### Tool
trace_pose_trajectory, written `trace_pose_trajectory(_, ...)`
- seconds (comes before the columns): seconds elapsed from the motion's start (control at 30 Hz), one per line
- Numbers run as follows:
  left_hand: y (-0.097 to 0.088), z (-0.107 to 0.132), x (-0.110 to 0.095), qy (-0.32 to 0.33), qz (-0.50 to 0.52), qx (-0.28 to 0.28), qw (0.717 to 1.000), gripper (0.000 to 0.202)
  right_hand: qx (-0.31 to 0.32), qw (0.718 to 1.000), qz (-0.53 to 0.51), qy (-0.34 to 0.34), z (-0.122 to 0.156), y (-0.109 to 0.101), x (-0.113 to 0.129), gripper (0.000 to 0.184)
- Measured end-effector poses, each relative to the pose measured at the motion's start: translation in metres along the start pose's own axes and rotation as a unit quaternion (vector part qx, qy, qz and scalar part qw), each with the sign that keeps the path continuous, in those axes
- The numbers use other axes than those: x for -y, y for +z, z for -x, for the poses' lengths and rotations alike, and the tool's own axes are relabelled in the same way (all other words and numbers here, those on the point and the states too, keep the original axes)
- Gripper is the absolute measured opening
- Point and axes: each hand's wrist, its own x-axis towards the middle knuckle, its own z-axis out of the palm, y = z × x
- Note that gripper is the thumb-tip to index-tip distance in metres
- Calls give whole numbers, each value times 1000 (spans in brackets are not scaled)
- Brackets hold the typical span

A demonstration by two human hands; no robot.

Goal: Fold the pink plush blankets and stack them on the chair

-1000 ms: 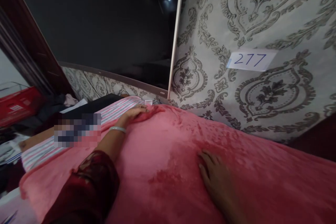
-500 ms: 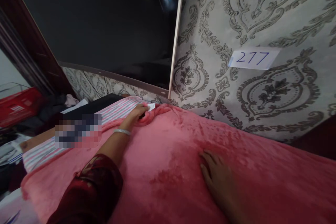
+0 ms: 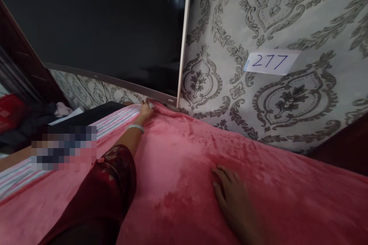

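With six o'clock nearest you, the pink blanket (image 3: 168,153) is lying spread before you, reaching towards the patterned wall (image 3: 212,101). At eleven o'clock, your left hand (image 3: 147,111) is touching its far edge beside the striped cloth (image 3: 116,121), probably controlling that border; I'm not managing to tell whether the fingers are gripping. At one o'clock, your right hand (image 3: 231,189) is resting open, palm down, likely steadying the fabric against slipping.
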Motion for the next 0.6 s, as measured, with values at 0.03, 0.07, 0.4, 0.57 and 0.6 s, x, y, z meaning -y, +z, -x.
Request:
trace_pose_trajectory(0.03,6,8,3,13,-34,1,999,62,2,1000,1,3,0,-1,0,43)
trace_pose_trajectory(0.07,11,16,7,27,-71,9,997,60,5,1000,1,6,0,-1,0,43)
trace_pose_trajectory(0.4,7,30,21,21,-178,8,984,46,4,1000,-10,4,2,-3,-1,42)
trace_pose_trajectory(0.57,8,23,25,-32,-171,-2,985,50,0,1000,-10,6,2,-1,-2,42)
trace_pose_trajectory(0.6,8,21,26,-35,-164,2,986,48,0,1000,-10,7,2,-2,-2,42)
